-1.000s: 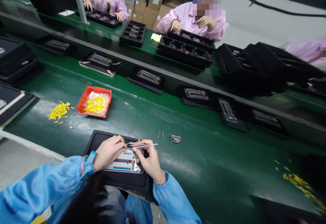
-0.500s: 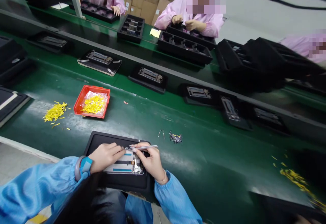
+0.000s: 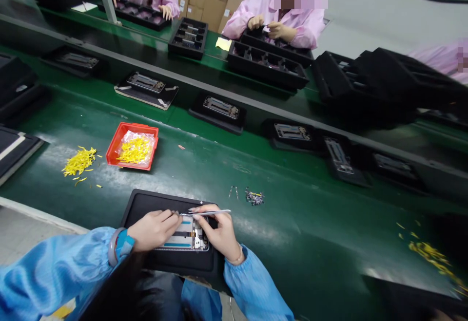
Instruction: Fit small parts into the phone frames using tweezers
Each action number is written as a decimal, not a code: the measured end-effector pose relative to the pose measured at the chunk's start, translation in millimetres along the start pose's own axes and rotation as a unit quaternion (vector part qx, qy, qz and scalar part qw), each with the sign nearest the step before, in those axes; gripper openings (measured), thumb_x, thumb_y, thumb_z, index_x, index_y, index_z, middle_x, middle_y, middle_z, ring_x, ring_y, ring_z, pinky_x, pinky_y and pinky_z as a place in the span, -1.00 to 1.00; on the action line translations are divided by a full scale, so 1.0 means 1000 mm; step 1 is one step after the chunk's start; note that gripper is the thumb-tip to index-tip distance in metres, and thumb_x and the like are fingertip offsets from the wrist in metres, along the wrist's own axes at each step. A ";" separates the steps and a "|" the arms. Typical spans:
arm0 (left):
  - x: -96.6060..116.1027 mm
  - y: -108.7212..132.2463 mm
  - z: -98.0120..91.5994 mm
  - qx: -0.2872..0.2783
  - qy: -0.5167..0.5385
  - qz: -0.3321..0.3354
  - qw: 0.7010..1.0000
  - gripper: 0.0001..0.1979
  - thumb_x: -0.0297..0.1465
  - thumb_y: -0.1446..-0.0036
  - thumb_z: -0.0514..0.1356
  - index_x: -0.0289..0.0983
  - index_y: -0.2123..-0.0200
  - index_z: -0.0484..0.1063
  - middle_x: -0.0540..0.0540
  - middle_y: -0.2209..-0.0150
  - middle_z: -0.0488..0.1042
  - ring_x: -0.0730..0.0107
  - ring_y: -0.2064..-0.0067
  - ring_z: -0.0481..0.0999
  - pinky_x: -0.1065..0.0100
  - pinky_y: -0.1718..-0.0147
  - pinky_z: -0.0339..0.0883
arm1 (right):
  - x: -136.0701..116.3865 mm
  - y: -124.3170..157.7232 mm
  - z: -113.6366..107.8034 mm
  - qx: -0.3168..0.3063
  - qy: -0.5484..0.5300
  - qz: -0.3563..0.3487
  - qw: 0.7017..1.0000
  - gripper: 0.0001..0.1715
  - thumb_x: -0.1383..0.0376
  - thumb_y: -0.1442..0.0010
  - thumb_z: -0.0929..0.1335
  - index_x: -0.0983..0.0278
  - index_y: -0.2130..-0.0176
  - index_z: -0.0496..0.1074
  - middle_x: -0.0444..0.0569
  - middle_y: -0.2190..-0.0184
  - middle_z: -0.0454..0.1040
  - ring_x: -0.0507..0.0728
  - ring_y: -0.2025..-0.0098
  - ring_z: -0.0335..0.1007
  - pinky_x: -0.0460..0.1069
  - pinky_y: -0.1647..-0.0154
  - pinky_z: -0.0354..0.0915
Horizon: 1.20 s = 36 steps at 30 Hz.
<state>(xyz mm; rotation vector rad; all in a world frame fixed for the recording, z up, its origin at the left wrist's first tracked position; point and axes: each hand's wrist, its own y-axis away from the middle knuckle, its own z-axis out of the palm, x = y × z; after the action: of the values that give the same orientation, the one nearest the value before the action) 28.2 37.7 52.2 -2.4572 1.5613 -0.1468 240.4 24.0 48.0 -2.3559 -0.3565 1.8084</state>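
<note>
A phone frame (image 3: 185, 239) with blue adhesive strips and a board at its right end lies on a black padded mat (image 3: 157, 201) before me. My right hand (image 3: 219, 231) pinches metal tweezers (image 3: 215, 212) over the frame's far edge, their tips pointing left. My left hand (image 3: 156, 229) rests on the frame's left part. Its fingers are closed near the tweezer tips; whatever they pinch is too small to make out. Beyond the mat, to the right, is a pile of small metal parts (image 3: 254, 196), with two thin pieces (image 3: 233, 192) beside it.
A red bin (image 3: 156, 146) holds yellow strips in clear plastic. Loose yellow strips (image 3: 79, 160) are heaped left of it. Several phone frames on black mats, one here (image 3: 221, 107), line the belt beyond. Co-workers in pink sleeves handle black trays (image 3: 268, 67) across the line.
The phone frames on the belt have shifted slightly to the right. My hands stay at the frame's far edge with the tweezers, almost unmoved. The view has turned a little.
</note>
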 end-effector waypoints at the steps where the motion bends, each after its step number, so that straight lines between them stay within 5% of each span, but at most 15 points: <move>1: 0.000 0.000 0.000 0.002 0.001 -0.001 1.000 -0.73 -0.60 -0.25 -0.08 -0.43 0.07 0.34 -0.14 0.27 0.49 0.35 0.23 0.44 0.40 0.38 0.35 | 0.000 0.000 0.000 -0.001 0.002 -0.002 1.000 -0.96 0.34 -0.16 0.38 0.23 0.32 0.47 0.01 0.38 0.61 0.16 0.33 0.57 0.03 0.29 0.49; 11: -0.005 -0.004 -0.001 0.044 0.014 -0.010 0.999 -0.70 -0.57 -0.32 -0.18 -0.39 0.13 0.32 -0.09 0.33 0.50 0.41 0.35 0.43 0.43 0.46 0.30 | 0.001 0.001 0.001 -0.003 0.000 -0.021 1.000 -0.90 0.41 -0.15 0.37 0.22 0.30 0.47 -0.02 0.38 0.60 0.13 0.32 0.56 -0.01 0.28 0.46; 18: -0.004 -0.005 0.000 -0.003 -0.008 0.008 1.000 -0.76 -0.57 -0.27 -0.09 -0.42 0.10 0.32 -0.13 0.34 0.46 0.36 0.35 0.42 0.36 0.43 0.27 | 0.001 0.000 0.002 -0.012 0.001 -0.029 1.000 -0.90 0.41 -0.16 0.35 0.22 0.29 0.45 0.00 0.36 0.59 0.14 0.30 0.55 0.02 0.27 0.46; 27: -0.001 -0.007 0.003 -0.014 -0.003 -0.009 1.000 -0.77 -0.57 -0.27 -0.07 -0.40 0.11 0.33 -0.10 0.39 0.42 0.38 0.39 0.37 0.36 0.42 0.20 | 0.004 0.005 0.001 0.034 -0.019 -0.048 0.998 -0.93 0.39 -0.20 0.32 0.21 0.29 0.38 -0.01 0.42 0.54 0.14 0.35 0.53 0.03 0.34 0.45; 36: 0.000 -0.008 0.002 -0.008 -0.005 -0.013 1.000 -0.79 -0.58 -0.25 -0.04 -0.43 0.10 0.32 -0.10 0.39 0.41 0.37 0.39 0.37 0.35 0.43 0.20 | 0.004 0.008 0.002 0.015 0.015 -0.064 0.998 -0.88 0.42 -0.20 0.31 0.20 0.28 0.39 -0.01 0.41 0.55 0.14 0.36 0.52 0.03 0.36 0.44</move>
<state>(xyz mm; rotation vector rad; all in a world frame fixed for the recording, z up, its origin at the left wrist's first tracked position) 35.6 41.0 51.9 -2.4873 1.5324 -0.1286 240.0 17.0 41.2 -2.2819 -0.4614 1.7064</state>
